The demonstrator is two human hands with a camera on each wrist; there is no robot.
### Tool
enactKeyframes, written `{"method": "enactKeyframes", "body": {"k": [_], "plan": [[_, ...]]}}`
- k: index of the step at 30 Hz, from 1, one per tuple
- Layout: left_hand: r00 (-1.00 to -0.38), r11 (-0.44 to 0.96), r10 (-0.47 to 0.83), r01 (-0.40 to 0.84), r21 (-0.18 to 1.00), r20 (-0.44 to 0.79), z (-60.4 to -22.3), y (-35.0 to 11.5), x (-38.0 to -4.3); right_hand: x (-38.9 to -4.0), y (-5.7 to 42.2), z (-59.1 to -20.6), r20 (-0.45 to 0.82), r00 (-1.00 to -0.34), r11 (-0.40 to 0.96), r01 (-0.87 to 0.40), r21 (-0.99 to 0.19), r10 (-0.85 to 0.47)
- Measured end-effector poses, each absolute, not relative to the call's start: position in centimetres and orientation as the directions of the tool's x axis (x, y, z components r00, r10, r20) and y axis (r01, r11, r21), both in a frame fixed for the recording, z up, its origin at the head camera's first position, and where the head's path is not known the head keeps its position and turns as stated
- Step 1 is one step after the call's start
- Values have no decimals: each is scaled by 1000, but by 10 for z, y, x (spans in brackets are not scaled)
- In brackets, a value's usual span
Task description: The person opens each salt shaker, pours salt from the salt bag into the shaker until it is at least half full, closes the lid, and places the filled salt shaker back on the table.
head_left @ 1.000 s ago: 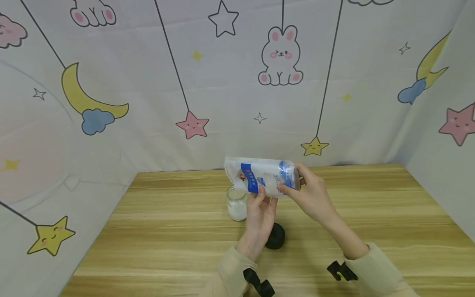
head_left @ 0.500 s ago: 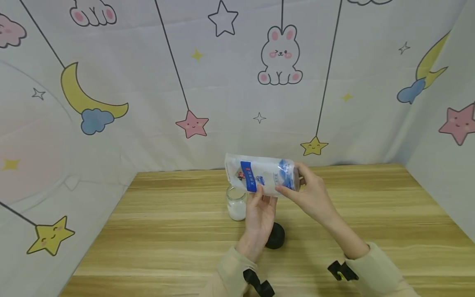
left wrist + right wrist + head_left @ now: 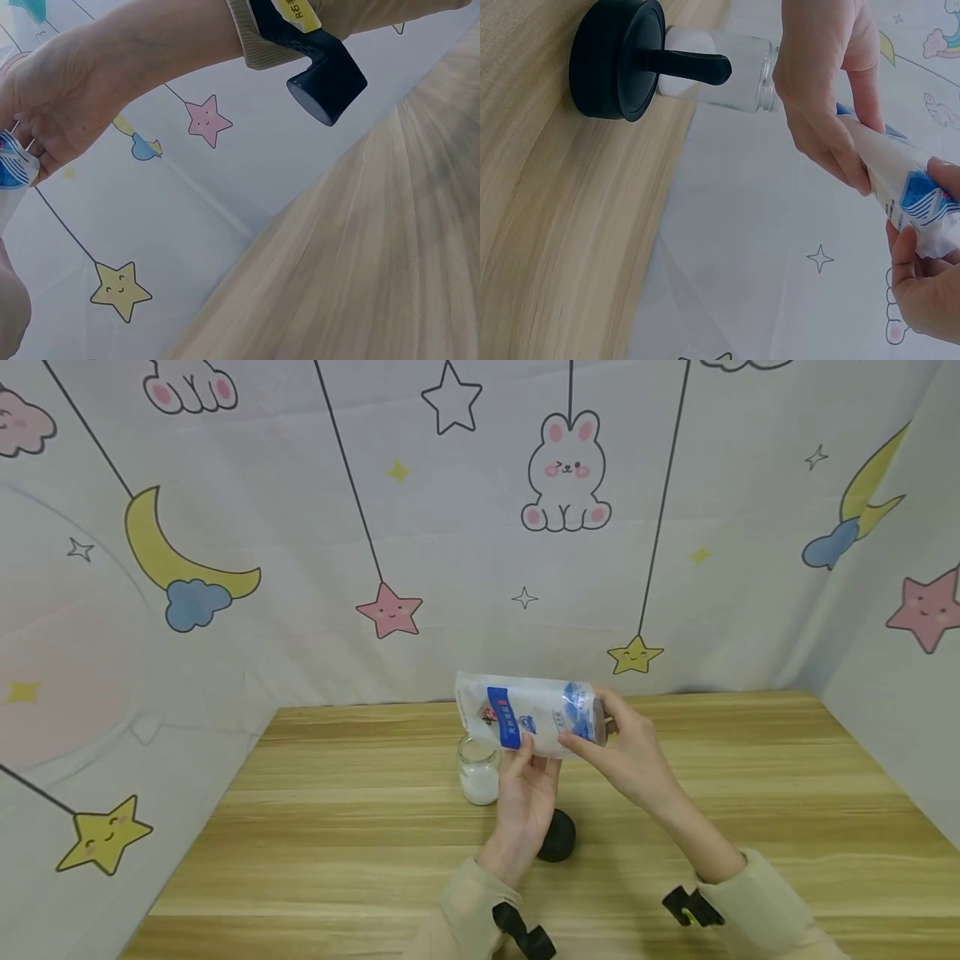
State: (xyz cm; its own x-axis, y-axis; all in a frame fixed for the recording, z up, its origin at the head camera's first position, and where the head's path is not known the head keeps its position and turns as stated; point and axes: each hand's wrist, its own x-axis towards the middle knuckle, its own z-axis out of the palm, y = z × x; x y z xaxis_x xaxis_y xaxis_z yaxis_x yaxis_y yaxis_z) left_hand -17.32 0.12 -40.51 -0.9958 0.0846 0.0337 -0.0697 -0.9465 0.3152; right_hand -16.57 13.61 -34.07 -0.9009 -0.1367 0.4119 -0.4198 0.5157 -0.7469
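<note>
A white plastic bag (image 3: pixel 543 714) with blue printing lies nearly level in the air. Its left end overlaps the mouth of a glass jar (image 3: pixel 478 781) in the head view, and white contents show in the jar's lower part. My left hand (image 3: pixel 525 802) grips the bag from below, thumb on the near side. At the bag's right end my right hand (image 3: pixel 637 760) holds it between thumb and fingers. The right wrist view shows the bag (image 3: pixel 892 161) pinched by both hands. Only an edge of my left hand (image 3: pixel 11 307) enters the left wrist view.
On the wooden table (image 3: pixel 337 827), a black round lid (image 3: pixel 607 60) with a protruding handle stands nearer than the jar (image 3: pixel 739 82), partly behind my left wrist in the head view. A white curtain (image 3: pixel 487 543) with printed stars and rabbits hangs behind the table.
The bag's left end has risen slightly and looks less creased than a second ago. Both hands hold nearly the same places; the jar and lid have not moved.
</note>
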Motion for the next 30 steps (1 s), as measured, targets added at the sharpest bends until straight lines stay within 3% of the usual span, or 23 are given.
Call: {"method": "enactKeyframes", "body": {"k": [14,30], "plan": [[-995,-937,86,-66,344,42,-407,1,-174,-165,133,-342,424,-896,517,-427,-742,-132],[-996,-960,82,-72,272,22,-404,-1,-173,-166,133,-342,411,-903,509,-415,-754,-128]]}}
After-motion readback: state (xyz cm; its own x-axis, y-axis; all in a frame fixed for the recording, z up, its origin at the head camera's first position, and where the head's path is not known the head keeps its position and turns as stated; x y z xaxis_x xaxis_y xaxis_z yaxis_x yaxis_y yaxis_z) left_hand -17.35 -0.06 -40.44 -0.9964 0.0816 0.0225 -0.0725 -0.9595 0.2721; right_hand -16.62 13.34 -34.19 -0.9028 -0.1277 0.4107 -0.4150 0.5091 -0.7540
